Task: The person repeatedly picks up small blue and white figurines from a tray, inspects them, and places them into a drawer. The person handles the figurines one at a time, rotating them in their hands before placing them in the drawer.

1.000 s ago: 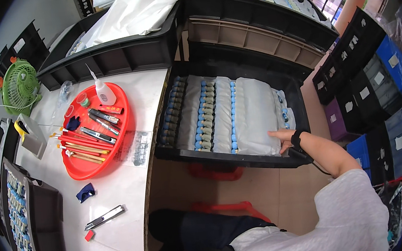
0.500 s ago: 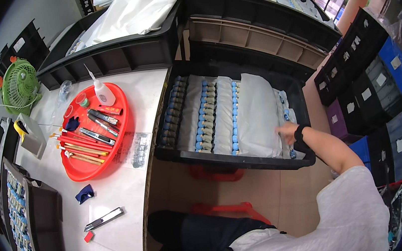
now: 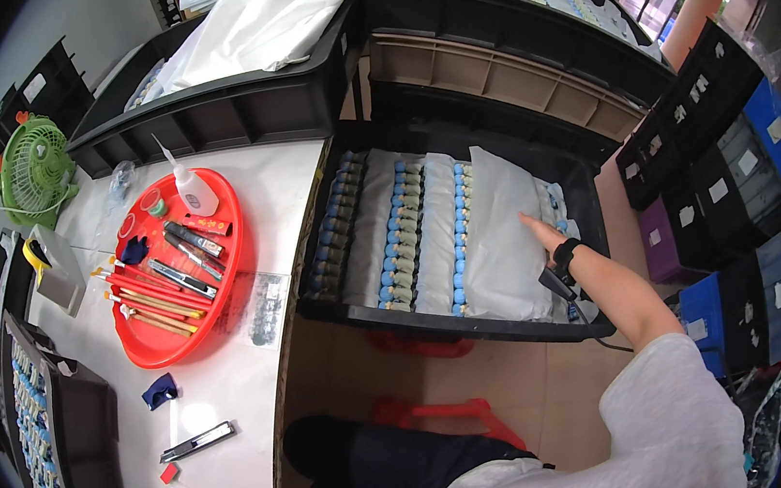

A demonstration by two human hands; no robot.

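Note:
A black crate (image 3: 458, 319) stands in front of me, filled with rows of small blue-capped bottles (image 3: 404, 233) lying between white plastic packets (image 3: 496, 231). My right hand (image 3: 538, 232) reaches into the crate's right side. It lies flat on the rightmost white packet with its fingers stretched out and holds nothing. A black band sits on that wrist. My left hand is out of view.
A white table (image 3: 277, 190) on the left carries a red tray (image 3: 164, 345) of tools, a glue bottle (image 3: 194, 190), a green fan (image 3: 36, 175) and a utility knife (image 3: 198, 441). Stacked bins (image 3: 745, 191) line the right. More black crates (image 3: 229, 117) stand behind. A red stool (image 3: 440, 409) is below.
My right hand has moved from the crate's front right rim inward and to the left, onto the white packet.

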